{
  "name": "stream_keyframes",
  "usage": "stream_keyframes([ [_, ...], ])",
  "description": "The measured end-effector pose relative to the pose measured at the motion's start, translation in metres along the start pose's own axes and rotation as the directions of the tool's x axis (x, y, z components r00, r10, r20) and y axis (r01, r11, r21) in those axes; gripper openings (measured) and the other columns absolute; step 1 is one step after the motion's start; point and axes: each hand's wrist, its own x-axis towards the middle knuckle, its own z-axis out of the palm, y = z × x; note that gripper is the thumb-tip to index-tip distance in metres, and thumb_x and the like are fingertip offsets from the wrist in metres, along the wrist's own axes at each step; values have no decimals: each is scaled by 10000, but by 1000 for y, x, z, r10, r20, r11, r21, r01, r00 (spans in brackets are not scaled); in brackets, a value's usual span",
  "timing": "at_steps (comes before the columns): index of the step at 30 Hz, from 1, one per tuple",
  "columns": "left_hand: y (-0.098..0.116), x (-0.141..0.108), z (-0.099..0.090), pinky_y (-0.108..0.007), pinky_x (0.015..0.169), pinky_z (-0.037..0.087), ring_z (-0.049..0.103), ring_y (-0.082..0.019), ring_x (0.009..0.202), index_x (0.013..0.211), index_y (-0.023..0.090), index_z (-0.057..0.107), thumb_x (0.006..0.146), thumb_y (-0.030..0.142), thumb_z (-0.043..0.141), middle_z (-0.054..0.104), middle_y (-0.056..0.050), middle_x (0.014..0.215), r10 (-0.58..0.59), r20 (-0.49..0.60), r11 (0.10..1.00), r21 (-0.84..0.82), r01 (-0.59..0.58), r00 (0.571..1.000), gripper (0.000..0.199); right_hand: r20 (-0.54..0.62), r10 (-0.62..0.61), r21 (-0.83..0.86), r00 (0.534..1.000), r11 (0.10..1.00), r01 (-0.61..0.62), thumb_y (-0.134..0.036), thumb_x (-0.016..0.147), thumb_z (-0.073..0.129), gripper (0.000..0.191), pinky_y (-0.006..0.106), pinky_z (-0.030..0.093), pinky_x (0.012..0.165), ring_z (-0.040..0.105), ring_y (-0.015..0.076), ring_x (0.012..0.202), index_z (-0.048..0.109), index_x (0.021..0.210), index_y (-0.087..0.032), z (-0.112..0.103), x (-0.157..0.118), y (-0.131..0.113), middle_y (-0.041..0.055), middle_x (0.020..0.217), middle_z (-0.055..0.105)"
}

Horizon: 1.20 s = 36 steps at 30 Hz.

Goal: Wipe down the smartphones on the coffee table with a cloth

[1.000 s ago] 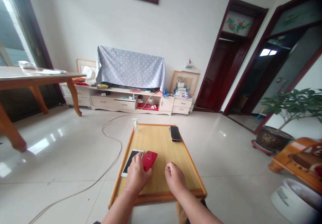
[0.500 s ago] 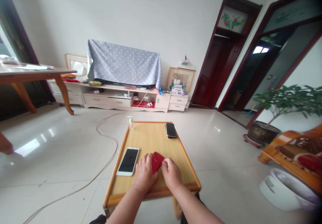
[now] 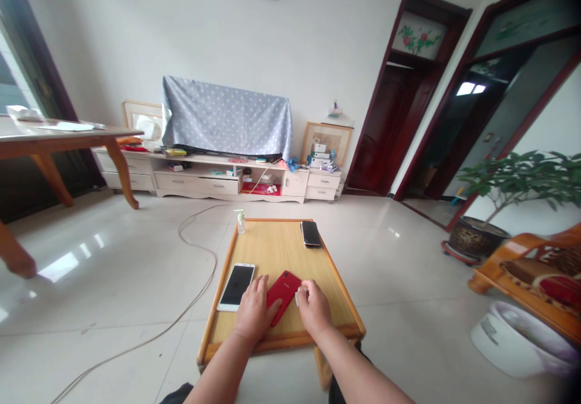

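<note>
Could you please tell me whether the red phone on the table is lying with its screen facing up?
No, the red phone lies with its red back and logo facing up.

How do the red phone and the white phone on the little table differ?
The red phone shows its back, while the white phone shows its dark screen. The white phone lies roughly along the table's left edge; the red phone is turned at more of an angle to it. The left hand's thumb overlaps the red phone, but not the white phone. Both are flat, rectangular phones.
</note>
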Motion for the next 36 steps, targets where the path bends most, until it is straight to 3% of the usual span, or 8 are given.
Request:
stream_keyframes([
  [4, 4, -13, -11, -437, 1093, 347, 482, -294, 1309, 1413, 192, 415, 874, 469, 547, 531, -134, 1415, 17, 27, 1000, 16, -18, 999, 620, -30, 2, 13, 1000, 1000, -2, -315, 907, 457, 255, 295, 469, 795, 660, 209, 918, 638, 1048, -204, -1, 0, 0, 76, 1039, 710],
  [9, 27, -37, -24, -437, 1055, 327, 485, -319, 1246, 1409, 214, 434, 780, 538, 643, 557, -128, 1379, -28, 72, 991, 132, 19, 997, 737, -69, 39, 69, 997, 997, -35, -369, 903, 474, 363, 332, 483, 847, 655, 240, 966, 606, 1172, -165, -3, -1, 5, 126, 1092, 689],
  [13, 43, -45, -31, -435, 1003, 339, 509, -323, 1181, 1343, 213, 496, 802, 546, 611, 607, -127, 1276, -81, 72, 978, 198, 65, 994, 646, -91, 81, 130, 993, 989, -69, -391, 876, 505, 426, 338, 488, 867, 647, 244, 1005, 581, 1223, -156, -6, -2, 12, 145, 1152, 669],
  [20, 55, -41, -35, -413, 974, 340, 538, -297, 1135, 1287, 248, 540, 806, 441, 619, 659, -89, 1170, -25, 121, 980, 201, 0, 992, 524, -79, 107, 269, 991, 960, -82, -422, 884, 472, 322, 324, 514, 743, 689, 228, 822, 648, 1003, -180, -17, -2, 12, 95, 919, 736],
  [25, 62, -38, -38, -405, 948, 342, 544, -290, 1114, 1248, 267, 564, 782, 496, 651, 667, -72, 1141, 67, 163, 981, 169, -94, 984, 527, -37, 96, 323, 995, 943, -79, -430, 914, 458, 334, 290, 514, 637, 679, 196, 664, 669, 950, -174, -25, -3, 8, 70, 793, 733],
  [29, 64, -39, -36, -415, 953, 337, 539, -299, 1109, 1219, 238, 586, 831, 585, 581, 649, -98, 1143, 39, 93, 979, 195, -56, 995, 521, -58, 93, 246, 994, 966, -76, -323, 857, 509, 261, 331, 525, 792, 690, 224, 872, 713, 965, -199, -37, 0, 12, 83, 988, 726],
  [33, 65, -38, -36, -421, 942, 335, 544, -293, 1077, 1155, 243, 614, 873, 586, 522, 648, -94, 1087, 11, 92, 976, 217, -31, 996, 453, -106, 94, 166, 990, 983, -75, -255, 878, 458, 367, 360, 485, 951, 628, 245, 1125, 688, 1160, -208, -49, 2, 13, 105, 1231, 664],
  [36, 68, -36, -36, -417, 934, 332, 539, -292, 1072, 1124, 249, 624, 852, 575, 551, 644, -91, 1076, 4, 113, 975, 219, -29, 994, 430, -45, -50, 50, 998, 997, 52, -278, 932, 458, 427, 367, 416, 1069, 509, 242, 1318, 614, 1328, -234, -50, 0, 5, 92, 1410, 574],
])
